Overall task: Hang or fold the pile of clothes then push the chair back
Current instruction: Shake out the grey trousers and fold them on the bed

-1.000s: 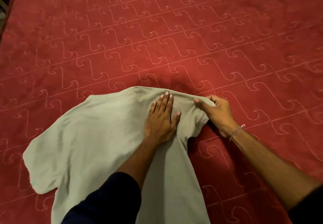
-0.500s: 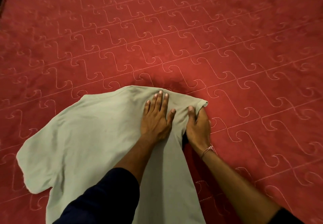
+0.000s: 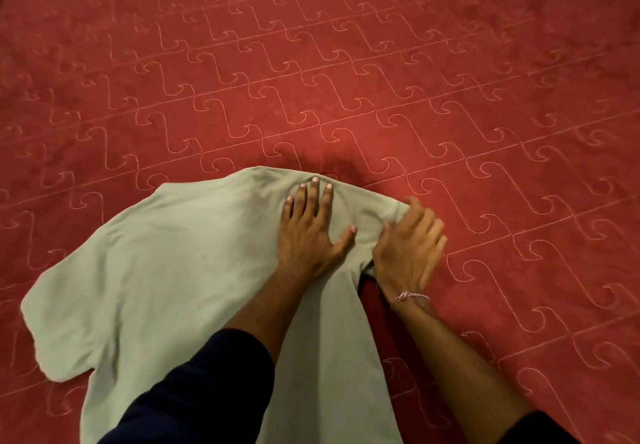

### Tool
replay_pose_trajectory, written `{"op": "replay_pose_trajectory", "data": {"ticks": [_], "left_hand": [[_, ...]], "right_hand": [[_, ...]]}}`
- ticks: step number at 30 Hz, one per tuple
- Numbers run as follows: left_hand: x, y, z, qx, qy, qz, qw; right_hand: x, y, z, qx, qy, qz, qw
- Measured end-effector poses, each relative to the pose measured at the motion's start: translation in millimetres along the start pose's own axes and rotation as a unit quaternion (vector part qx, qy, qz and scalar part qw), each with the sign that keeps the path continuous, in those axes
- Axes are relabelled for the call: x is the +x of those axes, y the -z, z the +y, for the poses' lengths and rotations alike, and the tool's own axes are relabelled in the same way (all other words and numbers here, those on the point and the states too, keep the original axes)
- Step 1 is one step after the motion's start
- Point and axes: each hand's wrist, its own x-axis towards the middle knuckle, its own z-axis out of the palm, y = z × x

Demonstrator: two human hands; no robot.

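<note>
A pale green T-shirt [image 3: 166, 270] lies spread on a red quilted bedspread [image 3: 381, 80], with its neck end away from me. My left hand [image 3: 308, 232] presses flat on the shirt near the top edge, fingers straight and together. My right hand [image 3: 408, 249], blurred and wearing a thin bracelet, rests with loosely extended fingers on the shirt's right sleeve, which is folded in beside the left hand. The shirt's left sleeve [image 3: 52, 322] lies unfolded at the far left. The lower part of the shirt runs out of view under my arms.
The red bedspread with its stitched curl pattern fills the whole view beyond and to the right of the shirt. No chair or other clothes are in view.
My right hand carried the right sleeve inward over the shirt, let go of its pinch and now slides flat over the fold. The left hand stayed pressed in place.
</note>
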Motion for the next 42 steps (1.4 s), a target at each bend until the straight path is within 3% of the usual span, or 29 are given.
{"op": "replay_pose_trajectory", "data": {"ticks": [2,4,7,12,16,19,22,25,27,29,32,34,37,39,42], "left_hand": [[1,-2,-2,-0.013,-0.004,-0.005,1.0],[3,-4,-7,-0.022,-0.013,0.001,1.0],[4,-7,-12,-0.014,-0.027,0.002,1.0],[9,-3,-20,-0.032,-0.042,-0.038,0.998],[-3,24,-38,-0.124,-0.057,-0.067,0.988],[-49,39,-67,-0.104,-0.043,-0.008,0.994],[-102,44,-112,-0.054,0.02,0.127,0.99],[-143,64,-166,0.012,0.172,0.229,0.958],[-165,81,-194,0.045,0.289,0.242,0.925],[-186,100,-220,0.057,0.441,0.2,0.873],[-202,114,-259,-0.099,0.63,0.119,0.761],[-206,109,-290,-0.222,0.629,0.096,0.739],[-197,109,-316,-0.431,0.52,0.114,0.729],[-189,115,-318,-0.508,0.467,0.109,0.715],[-185,122,-321,-0.56,0.451,0.149,0.679]], "right_hand": [[3,-9,-11,0.049,0.155,-0.01,0.987],[2,-21,-15,0.048,0.248,-0.101,0.962],[4,-29,-3,-0.001,0.205,-0.187,0.961],[9,-26,-4,-0.081,0.175,-0.204,0.96],[9,-18,-15,-0.143,0.171,-0.225,0.949],[5,-7,-36,-0.152,0.164,-0.24,0.945],[-20,4,-81,-0.07,0.229,-0.233,0.942],[-58,3,-141,0.034,0.324,-0.288,0.9],[-84,-5,-175,0.082,0.394,-0.313,0.86],[-112,-15,-209,0.111,0.44,-0.342,0.823],[-140,-33,-255,0.145,0.447,-0.374,0.8],[-151,-43,-283,0.182,0.408,-0.409,0.796],[-161,-56,-309,0.234,0.297,-0.422,0.824],[-166,-60,-318,0.187,0.288,-0.407,0.846],[-166,-58,-327,0.089,0.316,-0.403,0.854]]}}
